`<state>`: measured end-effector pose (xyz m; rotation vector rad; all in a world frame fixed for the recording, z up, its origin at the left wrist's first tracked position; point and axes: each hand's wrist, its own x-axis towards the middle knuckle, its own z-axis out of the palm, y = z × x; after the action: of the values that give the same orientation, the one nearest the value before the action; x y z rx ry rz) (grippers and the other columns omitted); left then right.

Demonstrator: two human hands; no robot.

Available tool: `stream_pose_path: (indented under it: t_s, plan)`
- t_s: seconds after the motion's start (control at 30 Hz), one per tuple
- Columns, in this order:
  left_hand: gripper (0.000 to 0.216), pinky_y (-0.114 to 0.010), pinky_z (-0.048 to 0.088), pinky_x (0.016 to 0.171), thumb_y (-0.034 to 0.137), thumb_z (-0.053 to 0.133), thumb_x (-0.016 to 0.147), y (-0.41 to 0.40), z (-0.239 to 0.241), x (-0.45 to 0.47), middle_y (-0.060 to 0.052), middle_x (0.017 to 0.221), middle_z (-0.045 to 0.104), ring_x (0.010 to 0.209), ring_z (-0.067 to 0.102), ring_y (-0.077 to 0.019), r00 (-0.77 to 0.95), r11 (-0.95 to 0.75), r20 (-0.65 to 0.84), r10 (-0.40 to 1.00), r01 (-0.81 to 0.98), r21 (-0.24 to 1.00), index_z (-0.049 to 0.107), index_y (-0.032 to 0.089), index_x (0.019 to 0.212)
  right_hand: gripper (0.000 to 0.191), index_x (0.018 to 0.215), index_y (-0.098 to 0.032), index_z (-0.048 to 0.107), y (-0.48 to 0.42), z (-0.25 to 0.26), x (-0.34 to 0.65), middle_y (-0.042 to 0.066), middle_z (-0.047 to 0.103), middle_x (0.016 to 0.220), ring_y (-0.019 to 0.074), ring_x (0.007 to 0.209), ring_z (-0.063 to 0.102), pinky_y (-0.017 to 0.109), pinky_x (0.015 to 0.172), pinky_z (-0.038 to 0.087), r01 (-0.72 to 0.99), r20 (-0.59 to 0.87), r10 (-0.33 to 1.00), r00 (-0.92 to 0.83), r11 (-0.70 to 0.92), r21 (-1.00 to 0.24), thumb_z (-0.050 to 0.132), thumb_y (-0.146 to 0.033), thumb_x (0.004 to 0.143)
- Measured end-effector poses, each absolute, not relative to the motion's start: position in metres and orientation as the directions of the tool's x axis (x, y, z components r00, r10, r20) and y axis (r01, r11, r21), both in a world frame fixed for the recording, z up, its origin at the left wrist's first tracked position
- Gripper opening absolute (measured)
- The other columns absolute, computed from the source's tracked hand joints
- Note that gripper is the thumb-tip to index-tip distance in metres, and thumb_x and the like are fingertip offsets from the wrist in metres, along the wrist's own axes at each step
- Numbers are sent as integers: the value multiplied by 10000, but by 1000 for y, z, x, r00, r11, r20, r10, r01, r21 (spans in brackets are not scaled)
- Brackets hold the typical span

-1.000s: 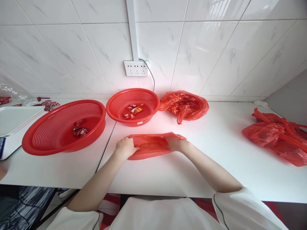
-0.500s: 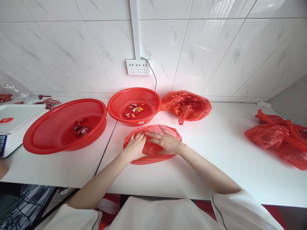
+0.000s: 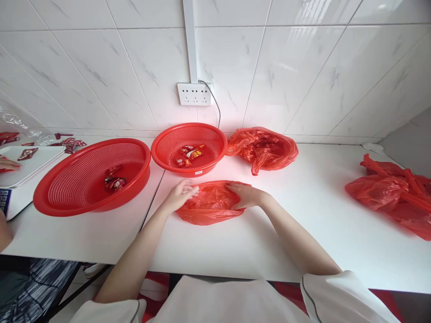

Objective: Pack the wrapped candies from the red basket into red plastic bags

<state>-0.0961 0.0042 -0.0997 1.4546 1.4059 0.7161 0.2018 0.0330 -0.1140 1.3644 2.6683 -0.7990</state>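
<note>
A thin red plastic bag (image 3: 210,216) lies in front of me, its mouth spread wide in a rounded bowl shape. Whether something stiff sits under it, I cannot tell. At its left rim is my left hand (image 3: 178,196), fingers loosely bent and apart, their tips by the edge. My right hand (image 3: 248,195) reaches over the right rim, thumb and fingers spread against the inner side; some fingertips are hidden by the plastic. Just behind the bag stands a red perforated basket (image 3: 164,146) holding several small red wrapped packets (image 3: 190,154).
A larger red basket (image 3: 67,179) with a few packets stands left. Bunched red bags lie at the back (image 3: 269,148) and far right (image 3: 387,193). A co-worker's hand (image 3: 7,164) is over a white tray (image 3: 43,163) at far left. A socket strip (image 3: 194,94) is on the wall.
My hands have moved apart from the middle of the bag to its left and right sides. The bag's rim has shifted and narrowed. A co-worker's hand and a packet have appeared on the tray.
</note>
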Motion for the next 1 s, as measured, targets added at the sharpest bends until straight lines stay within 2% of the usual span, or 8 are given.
stream_pose_path:
  t_s: [0.07,0.13,0.2,0.3,0.47,0.63,0.8,1.0]
  plan:
    - [742,-359,561,636,689,498,776,20,-94,-98,-168,879,728,731,700,-261,-18,370,-372,928,153,916,500,125,1257,573,1343,-212,526,30,-94,198,117,577,1323,298,1156,574,397,922,473,744,-158,767,-622,516,-425,593,-434,820]
    - [779,-314,542,535,733,448,768,37,-92,-100,-187,836,724,657,690,-250,-1,487,-489,872,-91,869,535,101,1214,422,1267,-216,582,26,-71,191,98,660,1194,265,1030,639,381,860,494,705,-32,775,-632,556,-441,507,-403,897]
    - [675,-284,553,560,659,477,790,50,-92,-100,-193,895,722,742,704,-249,73,462,-463,883,-299,835,587,96,1145,388,1262,-228,577,21,-49,183,79,672,1173,246,1015,646,368,853,497,651,91,764,-639,600,-465,495,-388,917]
    - [418,-274,575,696,397,539,801,59,-99,-95,-149,1009,711,896,699,-234,65,323,-332,941,-465,824,608,110,1096,366,1267,-256,565,12,-26,172,54,677,1169,225,1033,643,351,857,501,572,194,740,-644,634,-521,511,-360,921]
    - [222,-283,575,755,189,542,729,49,-114,-84,-67,955,706,834,677,-165,-7,222,-259,966,-492,842,619,132,929,391,1298,-300,543,5,-16,167,11,680,1177,208,1013,658,334,857,516,503,175,709,-683,631,-591,538,-305,907]
    - [194,-369,561,830,209,555,725,36,-116,-75,-77,956,702,901,664,-201,27,128,-129,991,-453,882,634,119,878,333,1236,-263,591,12,-25,179,28,692,1144,207,992,664,326,838,522,528,165,731,-662,611,-589,535,-290,909]
    - [212,-410,565,785,220,584,690,30,-118,-64,-81,895,711,878,674,-247,19,135,-142,990,-440,888,642,103,857,289,1188,-238,612,21,-29,187,46,692,1125,206,989,658,335,843,515,549,232,754,-614,619,-562,527,-268,913]
    - [357,-439,542,818,271,577,714,23,-127,-55,-106,977,717,942,680,-289,102,196,-168,980,-403,894,639,110,1027,307,1217,-224,588,27,-37,182,86,662,1160,223,1007,647,360,864,507,624,245,775,-582,619,-477,498,-311,936]
